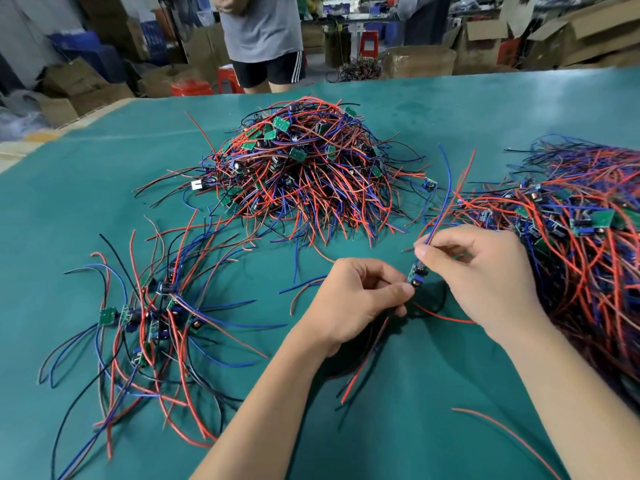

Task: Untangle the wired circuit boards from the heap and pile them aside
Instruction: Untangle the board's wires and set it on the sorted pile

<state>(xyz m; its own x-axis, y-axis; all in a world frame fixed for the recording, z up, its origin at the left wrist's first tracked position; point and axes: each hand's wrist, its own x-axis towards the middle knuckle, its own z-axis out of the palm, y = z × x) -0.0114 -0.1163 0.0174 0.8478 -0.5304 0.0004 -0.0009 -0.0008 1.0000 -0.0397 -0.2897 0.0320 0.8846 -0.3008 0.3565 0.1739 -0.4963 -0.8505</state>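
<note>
Head view: the left hand (pixel 360 299) pinches a small wired circuit board (pixel 416 276) between thumb and curled fingers, just above the green table mat (pixel 398 427). The right hand (pixel 485 271) has thumb and forefinger closed on the board's blue wire (pixel 445 195), which rises with a red one towards the big tangled heap (pixel 588 244) at the right edge.

From where I stand, the wires look nearly free. I'd keep the board steady in the left hand and slide the right fingers along each wire to its tip rather than tug, since a hard pull could drag neighbouring boards out of the heap or strain the solder joints. Once loose, it probably goes onto the small sorted pile (pixel 152 317) at the left, wires fanned the same way.

A domed central heap (pixel 304 168) sits farther back. No tray or bin is on the mat; cardboard boxes (pixel 419 62) stand beyond the table, their contents hidden. A person in a grey shirt (pixel 263 26) stands behind.
</note>
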